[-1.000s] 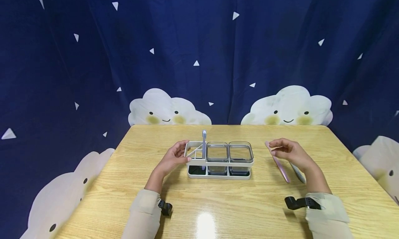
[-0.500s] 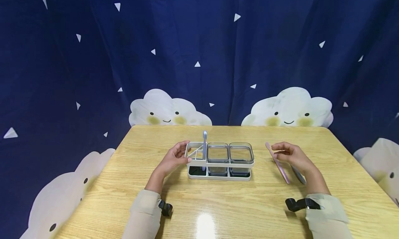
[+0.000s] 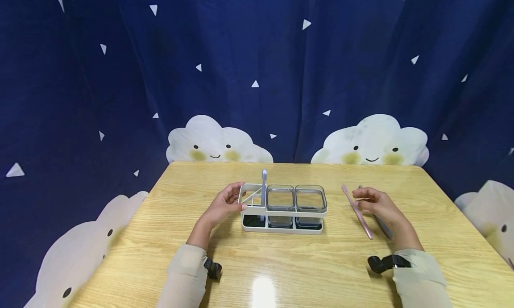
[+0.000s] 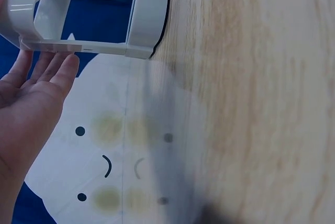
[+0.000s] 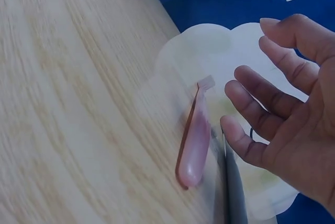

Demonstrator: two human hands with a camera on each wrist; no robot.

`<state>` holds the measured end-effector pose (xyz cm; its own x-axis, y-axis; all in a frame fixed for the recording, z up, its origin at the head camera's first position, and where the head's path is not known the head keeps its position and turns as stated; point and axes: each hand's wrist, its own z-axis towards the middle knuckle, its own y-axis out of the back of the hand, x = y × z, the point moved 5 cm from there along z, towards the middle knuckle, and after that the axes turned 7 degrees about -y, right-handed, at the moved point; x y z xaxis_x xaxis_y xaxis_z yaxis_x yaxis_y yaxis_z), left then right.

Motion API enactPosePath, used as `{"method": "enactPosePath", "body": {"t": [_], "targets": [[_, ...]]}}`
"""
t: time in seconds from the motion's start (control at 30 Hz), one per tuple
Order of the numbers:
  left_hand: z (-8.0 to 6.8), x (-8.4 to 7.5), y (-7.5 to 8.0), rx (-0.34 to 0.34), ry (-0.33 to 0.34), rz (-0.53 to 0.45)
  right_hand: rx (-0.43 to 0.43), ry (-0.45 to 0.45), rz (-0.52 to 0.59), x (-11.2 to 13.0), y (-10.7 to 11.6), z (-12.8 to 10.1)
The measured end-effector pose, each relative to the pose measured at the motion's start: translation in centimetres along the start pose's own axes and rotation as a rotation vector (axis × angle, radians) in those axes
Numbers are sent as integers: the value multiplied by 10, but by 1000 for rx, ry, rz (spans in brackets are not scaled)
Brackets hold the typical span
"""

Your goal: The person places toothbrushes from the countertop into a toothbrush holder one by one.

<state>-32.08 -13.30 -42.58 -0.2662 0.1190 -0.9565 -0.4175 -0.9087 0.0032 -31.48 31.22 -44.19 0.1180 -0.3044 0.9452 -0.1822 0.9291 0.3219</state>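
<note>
Right fingers [image 5: 254, 109] loosely curled

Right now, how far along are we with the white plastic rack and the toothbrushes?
Looks done: a pale lavender toothbrush stands in the white rack, beside two clear square cups. In hand: the left hand grips the rack's end; the right hand holds nothing. Probably left: the glossy pink toothbrush and the slim grey toothbrush, both lying on the wooden table.
</note>
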Motion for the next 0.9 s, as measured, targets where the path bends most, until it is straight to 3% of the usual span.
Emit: {"method": "enactPosePath", "body": {"t": [0.37, 0.9], "targets": [[-1, 0, -1, 2, 0, 12, -24, -148, -32, -11, -2, 7], [-1, -1, -1, 10, 4, 3, 34, -203, -72, -21, -4, 10]]}}
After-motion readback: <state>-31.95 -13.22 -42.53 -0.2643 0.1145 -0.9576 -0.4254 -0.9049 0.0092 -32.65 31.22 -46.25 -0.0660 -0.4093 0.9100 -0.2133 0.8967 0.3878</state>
